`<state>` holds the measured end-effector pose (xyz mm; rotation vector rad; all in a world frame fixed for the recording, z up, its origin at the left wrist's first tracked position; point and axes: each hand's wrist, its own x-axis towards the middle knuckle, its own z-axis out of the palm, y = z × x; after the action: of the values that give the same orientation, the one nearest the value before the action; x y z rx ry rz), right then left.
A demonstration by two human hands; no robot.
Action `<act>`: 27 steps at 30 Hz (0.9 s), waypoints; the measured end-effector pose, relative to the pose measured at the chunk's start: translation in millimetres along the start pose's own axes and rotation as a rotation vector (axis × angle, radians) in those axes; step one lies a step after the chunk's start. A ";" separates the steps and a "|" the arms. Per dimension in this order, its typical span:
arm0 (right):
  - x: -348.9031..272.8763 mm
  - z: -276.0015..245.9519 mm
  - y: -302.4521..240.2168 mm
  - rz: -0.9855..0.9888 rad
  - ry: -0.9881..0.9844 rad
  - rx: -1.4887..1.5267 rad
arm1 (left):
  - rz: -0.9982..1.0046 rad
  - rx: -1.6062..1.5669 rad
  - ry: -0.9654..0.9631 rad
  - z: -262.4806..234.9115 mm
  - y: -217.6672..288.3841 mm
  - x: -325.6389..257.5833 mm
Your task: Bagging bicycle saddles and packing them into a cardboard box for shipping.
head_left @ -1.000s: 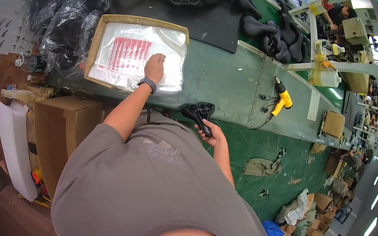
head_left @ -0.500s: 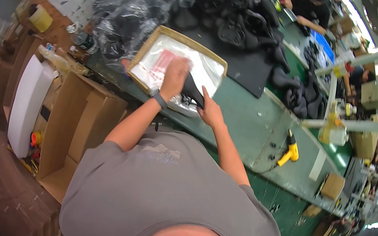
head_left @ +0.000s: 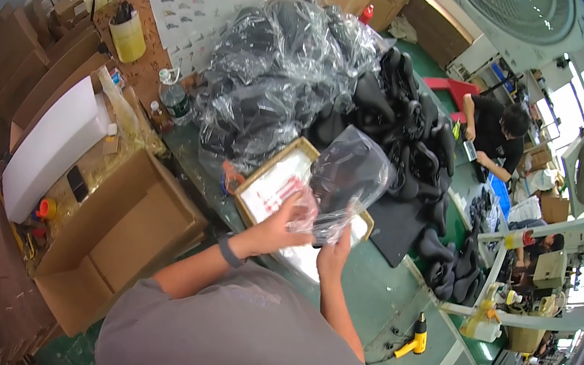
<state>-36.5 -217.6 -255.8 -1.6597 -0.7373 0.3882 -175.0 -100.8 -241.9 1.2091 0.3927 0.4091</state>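
Observation:
A clear plastic bag [head_left: 381, 167] with a black bicycle saddle [head_left: 343, 178] inside it is held up over a shallow tan-rimmed tray [head_left: 264, 171]. My left hand [head_left: 280, 227] pinches the bag's near left part, where red print shows. From the near right side, my right hand [head_left: 333, 254] grips the bag's lower end, its fingers partly behind the plastic. In the tray lies a stack of flat clear bags [head_left: 259, 200] with red print. Beyond it is a large heap of plastic-wrapped saddles [head_left: 278, 68], and bare black saddles [head_left: 411, 132] are piled to its right.
An open cardboard box [head_left: 128, 234] stands at my left, beside a white foam piece [head_left: 50, 148]. A yellow heat gun [head_left: 417, 338] lies on the green bench at right. A bottle [head_left: 174, 99] and a yellow cup [head_left: 127, 36] stand far left. Another person [head_left: 500, 137] works far right.
The black saddle, bare and low over the tray before, is now raised inside a clear bag. My left hand has moved off the stack onto that bag. The view has shifted.

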 end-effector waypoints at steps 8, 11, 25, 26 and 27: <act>24.8 15.5 -27.7 -0.197 -0.283 -0.345 | 0.041 -0.196 0.024 -112.5 165.5 224.1; 12.8 8.9 -1.7 0.010 -0.277 -0.445 | 0.147 -0.363 0.077 -181.7 216.6 344.5; 135.8 -18.4 89.7 0.246 -0.100 -0.537 | 0.349 -0.058 0.742 -251.4 90.1 288.1; 175.6 -18.6 95.1 0.128 -0.027 -0.452 | 0.331 0.054 0.681 -236.2 60.9 258.6; 215.6 -25.3 105.7 0.152 -0.021 -0.452 | 0.312 0.076 0.577 -221.4 34.5 232.5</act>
<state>166.0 -103.7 -321.5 -2.1483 -0.7538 0.3629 -88.2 205.8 -293.8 1.2174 0.7202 1.0299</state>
